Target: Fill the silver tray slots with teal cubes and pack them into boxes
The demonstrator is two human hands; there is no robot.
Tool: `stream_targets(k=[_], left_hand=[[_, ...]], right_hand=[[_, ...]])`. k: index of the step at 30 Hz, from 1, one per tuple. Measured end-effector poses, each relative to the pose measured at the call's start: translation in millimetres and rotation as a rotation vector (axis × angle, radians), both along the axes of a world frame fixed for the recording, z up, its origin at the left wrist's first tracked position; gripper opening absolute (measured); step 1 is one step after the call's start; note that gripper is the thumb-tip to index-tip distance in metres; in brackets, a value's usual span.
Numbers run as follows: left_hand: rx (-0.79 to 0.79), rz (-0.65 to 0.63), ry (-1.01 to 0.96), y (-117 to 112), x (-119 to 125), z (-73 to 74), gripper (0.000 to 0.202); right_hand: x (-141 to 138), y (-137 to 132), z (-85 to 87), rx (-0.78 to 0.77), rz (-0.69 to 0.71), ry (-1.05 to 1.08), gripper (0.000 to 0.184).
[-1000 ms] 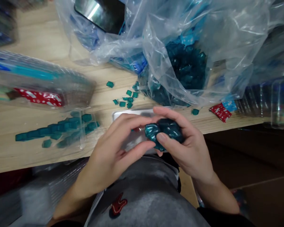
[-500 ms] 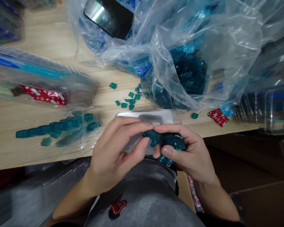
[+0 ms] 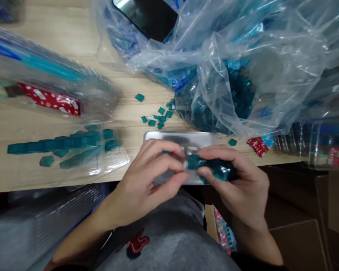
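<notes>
My right hand [image 3: 237,177] is closed around a clump of translucent teal plastic pieces [image 3: 222,169]. One teal piece [image 3: 194,162] sticks out from its thumb and forefinger toward the left. Facing it, my left hand [image 3: 158,173] has curved fingers, with a small gap between the thumb and fingertips and nothing visible between them. Both hands are over a shallow silvery metal tin [image 3: 183,137] at the table's front edge. Behind the left fingers a bit of teal [image 3: 165,152] shows; most of the tin's inside is hidden.
Several small teal chips [image 3: 159,118] lie beyond the tin. A large clear plastic bag [image 3: 214,75] with more teal pieces fills the back, a black phone [image 3: 149,17] on it. On the left, a clear tray [image 3: 98,169] lies by a row of teal pieces [image 3: 53,145]. Red packets [image 3: 258,146] lie right.
My left fingertips have come away from the teal piece they were touching. My right hand has moved slightly right with the clump, and one piece now points out toward the left hand.
</notes>
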State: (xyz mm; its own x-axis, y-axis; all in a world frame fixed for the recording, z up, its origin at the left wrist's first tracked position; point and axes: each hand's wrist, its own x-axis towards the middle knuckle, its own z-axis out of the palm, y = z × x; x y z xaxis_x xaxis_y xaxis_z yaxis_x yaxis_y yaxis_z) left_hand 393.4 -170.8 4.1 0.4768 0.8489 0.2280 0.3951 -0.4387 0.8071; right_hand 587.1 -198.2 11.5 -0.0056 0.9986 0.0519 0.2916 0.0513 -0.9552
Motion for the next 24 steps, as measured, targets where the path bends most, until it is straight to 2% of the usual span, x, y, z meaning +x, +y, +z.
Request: stream_targets(k=[2, 5, 8, 12, 16, 20, 24], left_hand=[[0.029, 0.098, -0.003, 0, -9, -4.7, 0.012], [0.049, 0.266, -0.029, 0, -23, -14.4, 0.014], [0.071, 0.256, 0.025, -1, -32, -20.6, 0.013], [0.118, 0.211, 0.077, -1, -32, -20.3, 0.013], [0.133, 0.210, 0.082, -1, -31, -19.0, 0.015], [0.142, 0.211, 0.102, 1, -34, -21.2, 0.017], [0.159, 0.188, 0.113, 1, -32, -22.3, 0.012]], right_hand=[[8, 2, -0.6, 0.050, 0.028, -0.163, 0.023], [16, 8, 0.5, 0.050, 0.201, -0.368, 0.035], [12, 15, 6.8, 0.031, 0.382, -0.494, 0.041], [-4, 26, 17.6, 0.050, 0.537, -0.614, 0.032], [-5, 26, 18.4, 0.040, 0.571, -0.676, 0.034], [7, 20, 11.3, 0.064, 0.505, -0.674, 0.039], [2, 20, 10.2, 0.122, 0.517, -0.685, 0.033]])
